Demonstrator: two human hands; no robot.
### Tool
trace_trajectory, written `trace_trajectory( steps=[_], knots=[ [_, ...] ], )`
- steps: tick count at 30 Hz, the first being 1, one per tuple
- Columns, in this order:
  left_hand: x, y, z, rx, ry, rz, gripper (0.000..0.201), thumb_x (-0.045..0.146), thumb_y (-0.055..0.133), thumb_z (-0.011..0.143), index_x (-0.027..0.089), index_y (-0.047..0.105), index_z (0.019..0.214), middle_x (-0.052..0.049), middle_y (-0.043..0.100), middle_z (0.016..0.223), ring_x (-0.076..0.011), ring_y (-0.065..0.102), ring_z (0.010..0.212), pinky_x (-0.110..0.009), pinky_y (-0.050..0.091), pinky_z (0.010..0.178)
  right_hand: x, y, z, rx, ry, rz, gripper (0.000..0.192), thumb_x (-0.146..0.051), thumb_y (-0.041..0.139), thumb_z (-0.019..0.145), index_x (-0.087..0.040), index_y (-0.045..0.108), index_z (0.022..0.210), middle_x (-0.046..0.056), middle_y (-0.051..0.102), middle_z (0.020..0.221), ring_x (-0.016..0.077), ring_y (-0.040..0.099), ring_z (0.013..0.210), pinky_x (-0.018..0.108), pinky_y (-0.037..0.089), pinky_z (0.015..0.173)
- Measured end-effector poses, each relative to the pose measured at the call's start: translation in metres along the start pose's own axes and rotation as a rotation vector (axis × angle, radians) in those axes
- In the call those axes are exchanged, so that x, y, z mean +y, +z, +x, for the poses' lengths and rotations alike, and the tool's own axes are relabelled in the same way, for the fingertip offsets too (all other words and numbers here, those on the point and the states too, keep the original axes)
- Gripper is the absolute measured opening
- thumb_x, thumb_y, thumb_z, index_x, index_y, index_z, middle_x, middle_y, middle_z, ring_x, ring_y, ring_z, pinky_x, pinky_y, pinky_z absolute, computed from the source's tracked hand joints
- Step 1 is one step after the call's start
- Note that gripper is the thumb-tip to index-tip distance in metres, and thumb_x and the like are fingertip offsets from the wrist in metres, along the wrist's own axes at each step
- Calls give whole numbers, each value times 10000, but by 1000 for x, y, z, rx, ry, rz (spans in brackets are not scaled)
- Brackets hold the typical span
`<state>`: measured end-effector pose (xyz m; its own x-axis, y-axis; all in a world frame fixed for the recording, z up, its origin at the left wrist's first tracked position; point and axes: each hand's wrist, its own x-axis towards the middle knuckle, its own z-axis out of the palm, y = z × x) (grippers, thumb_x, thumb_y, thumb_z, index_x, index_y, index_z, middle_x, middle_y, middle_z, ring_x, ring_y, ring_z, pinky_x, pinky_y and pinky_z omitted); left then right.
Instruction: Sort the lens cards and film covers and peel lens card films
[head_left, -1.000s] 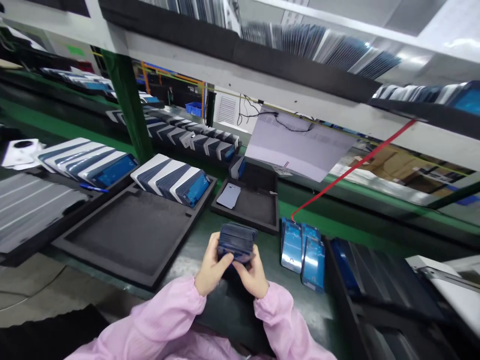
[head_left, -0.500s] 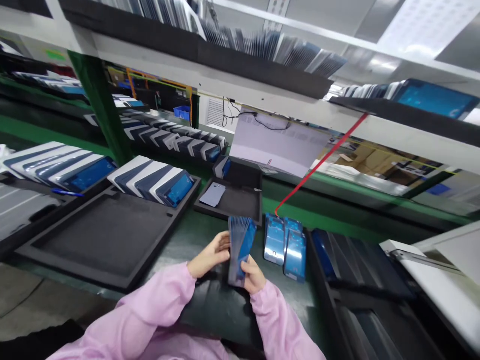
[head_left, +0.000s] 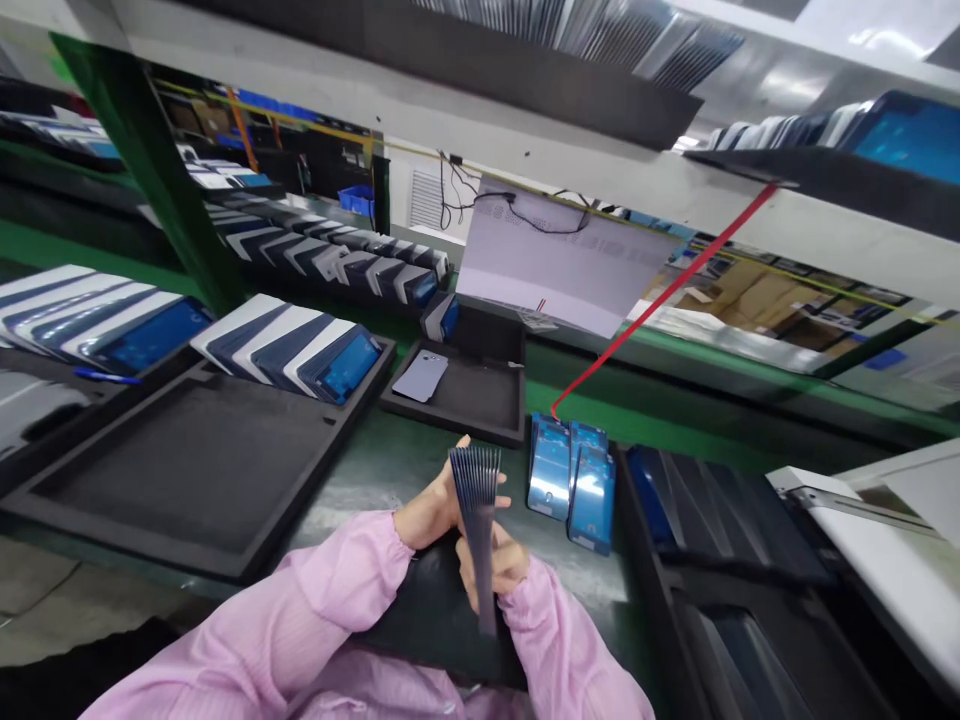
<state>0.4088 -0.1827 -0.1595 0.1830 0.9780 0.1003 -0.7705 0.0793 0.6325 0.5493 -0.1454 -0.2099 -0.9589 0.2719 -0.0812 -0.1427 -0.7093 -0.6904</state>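
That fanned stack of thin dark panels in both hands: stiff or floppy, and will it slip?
The fanned stack likely stays stiff: each panel stands straight on edge, unbent. It probably slides easily, since the tops splay apart above the right hand and left hand. Seemingly light, being so thin.

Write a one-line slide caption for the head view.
Both hands, left hand and right hand, grip a fanned stack of thin panels upright above the green workbench.
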Motion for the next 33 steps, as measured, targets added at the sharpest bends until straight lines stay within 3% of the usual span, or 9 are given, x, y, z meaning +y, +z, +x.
trace_trajectory(
  steps=[3, 5, 7, 10, 13, 16, 23, 29, 33],
  knots=[
    [0, 2, -2, 95, 14, -5, 905, 578, 746, 588, 294, 340, 1346, -46, 648, 948, -190, 655, 711, -302, 498, 619, 2, 0, 2, -126, 123, -15, 537, -519, 777, 493, -171, 469, 763, -12, 569, 495, 181, 598, 406, 295, 510, 422],
    [3, 0, -1, 195, 14, 54, 867, 524, 768, 591, 270, 366, 1316, 14, 614, 797, -99, 561, 498, -236, 451, 500, -6, 10, 0, -93, 145, -73, 559, -508, 771, 542, -115, 546, 869, 92, 663, 690, 223, 667, 597, 355, 552, 570],
    [8, -2, 0, 307, 68, 160, 802, 486, 767, 609, 259, 388, 1278, 40, 589, 778, -60, 485, 437, -219, 425, 470, -17, 24, -3, 11, 65, -102, 685, -560, 746, 592, -87, 565, 1054, 181, 655, 998, 283, 662, 875, 449, 531, 768],
    [13, -6, 2, 517, 221, 400, 765, 334, 810, 593, 244, 405, 1236, 7, 602, 952, -123, 598, 720, -250, 477, 685, -26, 39, -8, 159, -97, -112, 788, -681, 684, 600, -152, 548, 1169, 169, 607, 1152, 313, 608, 1026, 501, 485, 859],
    [14, -6, 4, 623, 226, 520, 749, 277, 810, 602, 219, 406, 1231, -33, 582, 1081, -198, 558, 1020, -298, 432, 874, -23, 42, -9, 246, -105, -203, 620, -493, 790, 592, -152, 609, 1078, 123, 686, 968, 275, 656, 911, 432, 509, 824],
    [14, -4, 3, 610, 147, 432, 713, 292, 789, 637, 214, 414, 1238, -49, 583, 1114, -219, 554, 1047, -316, 436, 872, -21, 41, -9, 266, -83, -247, 513, -342, 797, 617, -138, 622, 1054, 93, 702, 893, 242, 675, 826, 394, 524, 791],
    [24, 4, -1, 481, 14, 186, 768, 247, 768, 680, 277, 394, 1351, -34, 629, 1126, -179, 603, 934, -265, 468, 797, -22, 41, -17, 216, -120, -265, 510, -338, 734, 707, -148, 576, 1153, 94, 688, 960, 231, 669, 845, 377, 532, 771],
    [29, 7, -6, 461, 9, 212, 901, 259, 769, 677, 313, 272, 1426, -42, 606, 1198, -234, 587, 1048, -313, 470, 865, -18, 33, -23, 268, -166, -369, 496, -331, 745, 699, -164, 584, 1137, 73, 669, 997, 208, 635, 895, 321, 525, 759],
    [28, 9, -11, 424, 26, 337, 913, 289, 746, 705, 310, 216, 1448, -42, 601, 1217, -250, 571, 1088, -328, 462, 897, -18, 34, -23, 214, -110, -292, 498, -343, 759, 678, -154, 595, 1109, 69, 672, 966, 199, 642, 842, 301, 522, 725]
  ],
)
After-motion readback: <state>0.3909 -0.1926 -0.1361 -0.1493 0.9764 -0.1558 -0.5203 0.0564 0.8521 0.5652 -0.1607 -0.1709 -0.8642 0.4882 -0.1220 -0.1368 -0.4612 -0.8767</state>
